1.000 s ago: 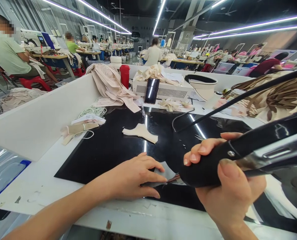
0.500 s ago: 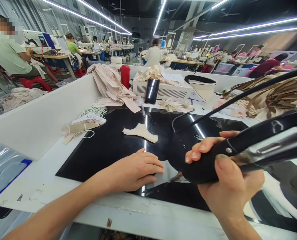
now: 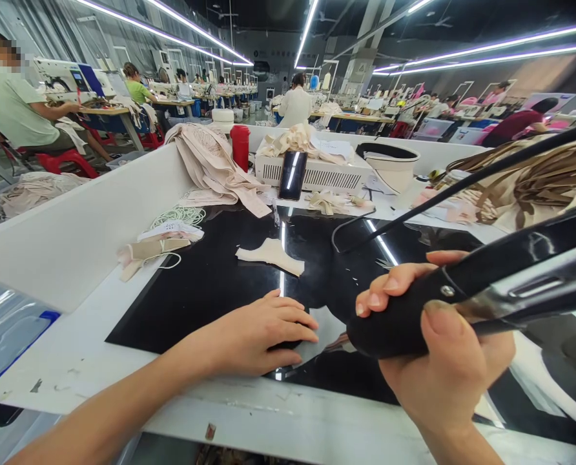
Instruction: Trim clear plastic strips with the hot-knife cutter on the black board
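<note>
Tool (image 3: pixel 394 330) with a thick black body and a metal tip (image 3: pixel 339 343) sits in the right hand (image 3: pixel 455 361), which is closed around it, fingers curled over the far side and thumb pressed along the near side. The tip points toward the left hand and is at a pale gray piece (image 3: pixel 324 326) lying on a glossy black sheet (image 3: pixel 195 281); whether the tip touches the piece or hovers just over it, I cannot tell. The left hand (image 3: pixel 256 336) is palm down and loosely open, fingers slightly apart, the fingertips at the piece's left edge. It grips nothing visible; what lies beneath the palm is hidden.

Beyond the left hand, a cream cloth piece (image 3: pixel 271 255) lies flat on the sheet. A cord bundle (image 3: pixel 184 218) in pale green is near the sheet's far left corner. A black cable (image 3: pixel 462 194) runs above the tool and bends down to the sheet. At the back, a phone (image 3: pixel 292 177) leans against a white box (image 3: pixel 321 173), with a red cup (image 3: pixel 240 147) and a beige cloth heap (image 3: pixel 215 161) to its left. Brown strips (image 3: pixel 540 181) are piled at the far right. More white pieces (image 3: pixel 544 378) lie to the right of the right hand. In the background at left, a person (image 3: pixel 14 100) in a light green top sits on a red stool (image 3: pixel 68 161).
</note>
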Demonstrator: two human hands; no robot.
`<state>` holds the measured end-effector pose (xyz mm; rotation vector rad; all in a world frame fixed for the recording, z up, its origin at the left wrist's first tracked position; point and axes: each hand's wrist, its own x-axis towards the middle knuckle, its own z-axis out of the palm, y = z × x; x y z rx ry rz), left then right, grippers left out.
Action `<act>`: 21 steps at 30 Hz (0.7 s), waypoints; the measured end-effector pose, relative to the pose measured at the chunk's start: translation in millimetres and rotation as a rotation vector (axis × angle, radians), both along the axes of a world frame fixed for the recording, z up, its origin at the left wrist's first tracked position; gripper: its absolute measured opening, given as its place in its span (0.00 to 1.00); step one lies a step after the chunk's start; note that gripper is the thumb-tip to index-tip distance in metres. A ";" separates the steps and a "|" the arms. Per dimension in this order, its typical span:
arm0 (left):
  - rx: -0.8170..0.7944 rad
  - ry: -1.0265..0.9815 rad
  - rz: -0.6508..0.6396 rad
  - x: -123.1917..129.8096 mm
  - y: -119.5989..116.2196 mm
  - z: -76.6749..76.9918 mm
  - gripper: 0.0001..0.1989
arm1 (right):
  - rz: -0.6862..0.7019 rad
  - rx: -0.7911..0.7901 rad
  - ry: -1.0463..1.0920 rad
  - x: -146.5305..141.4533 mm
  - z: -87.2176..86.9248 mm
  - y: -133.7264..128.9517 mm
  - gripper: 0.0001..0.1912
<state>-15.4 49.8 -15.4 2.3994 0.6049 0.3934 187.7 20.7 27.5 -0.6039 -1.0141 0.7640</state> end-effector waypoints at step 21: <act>-0.010 0.043 -0.004 3.9 -0.5 4.6 0.19 | 0.077 -0.023 -0.036 -15.4 -7.3 -12.6 0.19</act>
